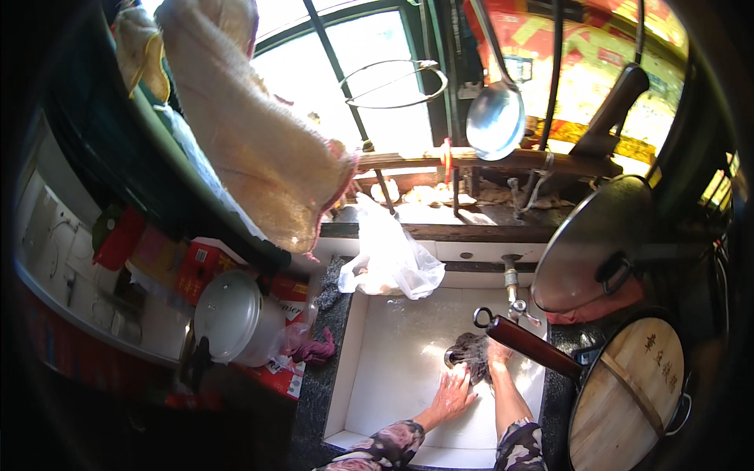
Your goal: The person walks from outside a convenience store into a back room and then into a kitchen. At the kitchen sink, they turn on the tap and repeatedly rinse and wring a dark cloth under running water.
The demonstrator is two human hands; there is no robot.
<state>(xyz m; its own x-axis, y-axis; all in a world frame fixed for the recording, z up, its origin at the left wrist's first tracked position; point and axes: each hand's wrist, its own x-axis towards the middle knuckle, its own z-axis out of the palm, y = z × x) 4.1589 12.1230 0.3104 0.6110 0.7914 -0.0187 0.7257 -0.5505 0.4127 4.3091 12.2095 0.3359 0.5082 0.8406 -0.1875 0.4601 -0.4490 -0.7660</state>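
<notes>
A dark, wet, crumpled cloth-like bundle (471,353) lies on the floor of a white-tiled sink (389,353), below the tap. My left hand (452,393) is spread flat at its near left edge, thumb apart, with nothing held in it. Against the bundle's right side rests my right hand (499,356); its fingers are blurred and partly hidden, so their grip does not show. A small round metallic rim (449,357), maybe the drain, peeks out left of the bundle. The metal tap (513,297) stands at the sink's back wall.
A pan's wooden handle (533,347) juts over the sink's right edge, beside a wooden lid (630,394). A large metal lid (589,247) leans behind. A plastic bag (392,253) hangs at the back; a ladle (496,120) and cleaver (612,112) hang above. A lidded pot (230,315) stands left.
</notes>
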